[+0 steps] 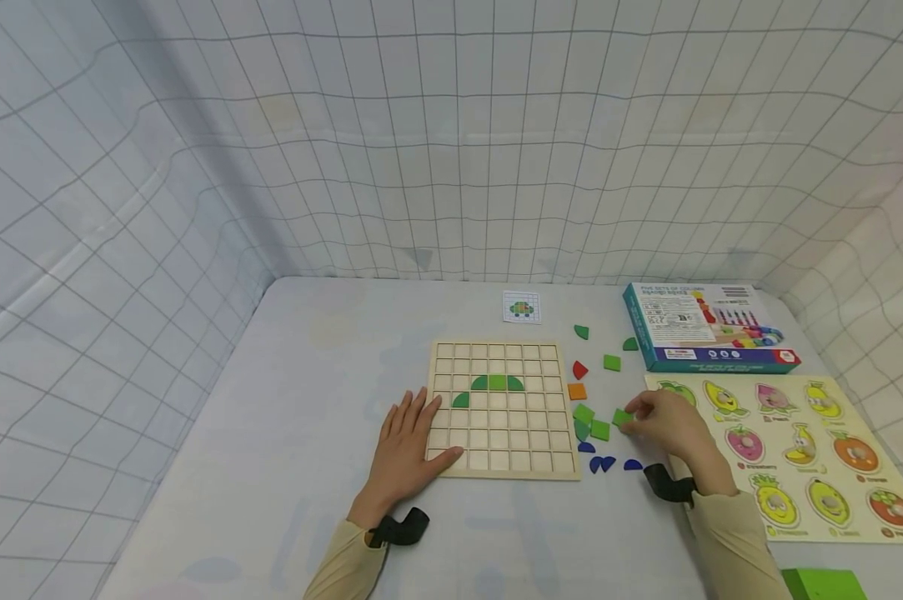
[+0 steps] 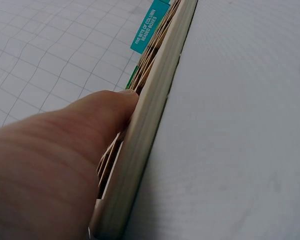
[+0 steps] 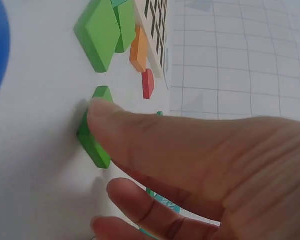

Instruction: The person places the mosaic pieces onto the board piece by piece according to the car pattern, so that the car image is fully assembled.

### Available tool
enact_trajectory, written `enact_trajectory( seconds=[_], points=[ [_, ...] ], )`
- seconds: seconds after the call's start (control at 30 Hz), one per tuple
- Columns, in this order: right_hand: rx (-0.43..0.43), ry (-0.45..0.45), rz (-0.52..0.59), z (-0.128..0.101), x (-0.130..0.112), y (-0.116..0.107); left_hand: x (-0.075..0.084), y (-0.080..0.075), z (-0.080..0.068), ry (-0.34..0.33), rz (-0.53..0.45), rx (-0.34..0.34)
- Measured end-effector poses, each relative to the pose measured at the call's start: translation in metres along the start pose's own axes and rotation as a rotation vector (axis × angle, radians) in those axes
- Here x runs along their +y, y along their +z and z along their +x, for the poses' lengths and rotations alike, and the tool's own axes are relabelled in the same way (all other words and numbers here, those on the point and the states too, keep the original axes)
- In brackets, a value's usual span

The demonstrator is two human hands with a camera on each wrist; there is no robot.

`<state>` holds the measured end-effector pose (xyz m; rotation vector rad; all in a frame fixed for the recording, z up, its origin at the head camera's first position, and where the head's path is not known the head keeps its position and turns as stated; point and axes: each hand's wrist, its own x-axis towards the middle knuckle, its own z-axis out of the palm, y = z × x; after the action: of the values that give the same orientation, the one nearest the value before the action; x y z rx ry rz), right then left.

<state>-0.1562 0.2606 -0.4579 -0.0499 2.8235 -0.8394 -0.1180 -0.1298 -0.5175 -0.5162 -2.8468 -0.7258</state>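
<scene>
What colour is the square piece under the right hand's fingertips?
Light green; the square piece under the right hand shows best in the right wrist view.

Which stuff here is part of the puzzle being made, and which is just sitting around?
Part of it:
- square wooden grid board, under the left hand
- green square wooden tile, pinched by the right hand
- loose green, blue, red and orange tiles
- small turtle picture card

Just sitting:
- teal cardboard box
- yellow fruit peg puzzle
</scene>
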Motion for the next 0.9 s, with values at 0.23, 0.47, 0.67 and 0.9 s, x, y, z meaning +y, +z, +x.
enact_trajectory(
  seconds=[0.23, 0.47, 0.67, 0.9],
  points=[
    [-0.014, -0.006, 0.021, 0.002, 0.002, 0.002, 0.001, -0.001, 0.0, -0.005, -0.004, 0.0],
    [-0.042, 0.006, 0.053, 0.0, 0.001, 0.002, 0.001, 0.0, 0.0, -0.003, -0.002, -0.003],
    [-0.023, -0.026, 0.066, -0.003, 0.0, 0.006, 0.001, 0.0, 0.0, -0.002, 0.0, 0.0],
    [0.019, -0.039, 0.067, -0.008, -0.002, 0.011, 0.001, -0.001, 0.0, -0.005, -0.003, -0.002]
  ],
)
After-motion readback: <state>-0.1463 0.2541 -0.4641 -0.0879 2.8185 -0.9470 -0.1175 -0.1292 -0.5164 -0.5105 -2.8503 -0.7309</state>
